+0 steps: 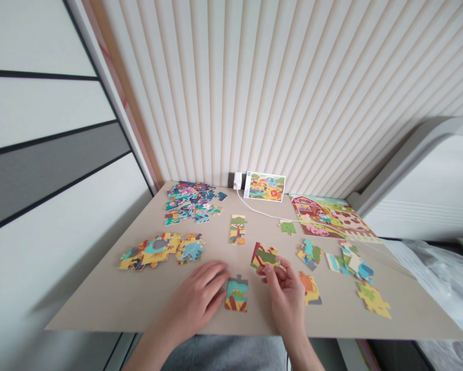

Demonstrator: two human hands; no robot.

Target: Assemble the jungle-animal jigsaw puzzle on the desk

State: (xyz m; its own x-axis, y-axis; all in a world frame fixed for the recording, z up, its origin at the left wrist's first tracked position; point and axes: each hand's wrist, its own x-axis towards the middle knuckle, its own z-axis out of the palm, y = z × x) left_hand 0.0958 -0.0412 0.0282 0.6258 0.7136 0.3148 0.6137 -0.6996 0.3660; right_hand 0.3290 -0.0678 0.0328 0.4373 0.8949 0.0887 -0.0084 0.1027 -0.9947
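Between the thumb and fingers of my right hand (pixel 287 291) is a jigsaw puzzle piece (pixel 264 255) with green, yellow and dark red on it, raised a little off the table. My left hand (pixel 198 291) lies palm down on the table, fingers stretched and holding nothing. Its fingertips come close to a blue and yellow puzzle piece (pixel 237 294) with a green animal; whether they touch it I cannot tell. Farther back lies a joined strip of puzzle pieces (pixel 238 230) showing a tree. An orange puzzle piece (pixel 310 288) sits just right of my right hand.
Dark blue and purple puzzle pieces (pixel 192 198) pile up at the back left, yellow ones (pixel 154 250) nearer. Loose pieces (pixel 349 263) lie at the right. A picture card (pixel 267 186) leans against the wall beside a white charger (pixel 237 181); its cable crosses a farm puzzle (pixel 331 219).
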